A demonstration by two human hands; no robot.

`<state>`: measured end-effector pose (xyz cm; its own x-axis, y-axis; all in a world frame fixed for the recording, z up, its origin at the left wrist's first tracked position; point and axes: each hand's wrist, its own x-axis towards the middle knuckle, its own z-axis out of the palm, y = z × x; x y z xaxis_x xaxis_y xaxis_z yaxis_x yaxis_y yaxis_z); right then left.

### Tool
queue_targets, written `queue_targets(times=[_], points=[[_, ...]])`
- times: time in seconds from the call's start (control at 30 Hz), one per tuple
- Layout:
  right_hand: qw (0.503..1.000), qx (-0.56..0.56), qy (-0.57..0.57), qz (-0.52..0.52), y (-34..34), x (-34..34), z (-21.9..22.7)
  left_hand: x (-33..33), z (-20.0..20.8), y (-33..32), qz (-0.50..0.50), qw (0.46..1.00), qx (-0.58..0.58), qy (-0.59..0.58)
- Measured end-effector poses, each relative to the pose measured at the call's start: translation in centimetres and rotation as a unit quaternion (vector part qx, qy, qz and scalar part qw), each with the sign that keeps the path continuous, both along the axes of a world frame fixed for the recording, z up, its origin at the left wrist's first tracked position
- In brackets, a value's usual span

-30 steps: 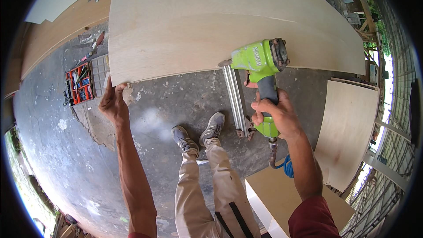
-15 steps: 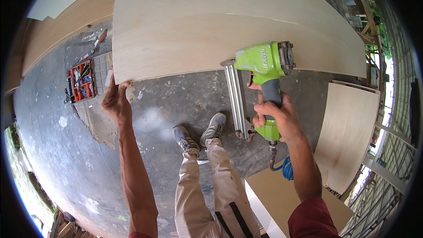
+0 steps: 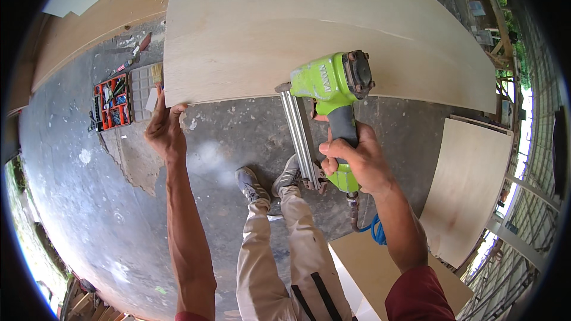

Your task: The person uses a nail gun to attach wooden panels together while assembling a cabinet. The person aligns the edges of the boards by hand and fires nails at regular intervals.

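Note:
A large pale plywood sheet (image 3: 285, 41) spans the upper middle. My left hand (image 3: 166, 128) pinches its near left corner, with the thumb at the near edge and fingers at the side. My right hand (image 3: 361, 157) wraps round the dark grip of a green pneumatic nail gun (image 3: 324, 80). The gun's silver magazine points down toward my shoes, and its nose lies over the near edge of the sheet; I cannot tell whether it touches. A blue air hose (image 3: 377, 230) runs from the fitting under the grip.
An orange-and-black toolbox (image 3: 112, 104) lies on the concrete floor (image 3: 119, 214) at the left, beside a brush (image 3: 156, 74). At the lower right stands a box-like wooden piece (image 3: 372, 267). Another plywood panel (image 3: 466, 187) leans farther right. Boards (image 3: 89, 30) line the far left.
My right hand has moved the nail gun left along the sheet's near edge. The view has shifted slightly; my left hand keeps its hold on the corner.

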<state>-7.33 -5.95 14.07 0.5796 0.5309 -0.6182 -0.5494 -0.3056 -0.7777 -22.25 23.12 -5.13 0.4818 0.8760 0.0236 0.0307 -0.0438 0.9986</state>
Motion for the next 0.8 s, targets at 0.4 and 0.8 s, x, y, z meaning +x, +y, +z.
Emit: queue_targets(times=[0.4, 0.8], points=[[1.0, -0.009, -0.002, 0.007, 0.05, -0.12, -0.27, 0.03, -0.28, -0.01, -0.007, 1.0, -0.01, -0.028], [0.999, -0.008, 0.022, -0.024, 0.62, -0.03, 0.42, 0.08, -0.62, -0.1, -0.006, 0.999, 0.029, -0.032]])
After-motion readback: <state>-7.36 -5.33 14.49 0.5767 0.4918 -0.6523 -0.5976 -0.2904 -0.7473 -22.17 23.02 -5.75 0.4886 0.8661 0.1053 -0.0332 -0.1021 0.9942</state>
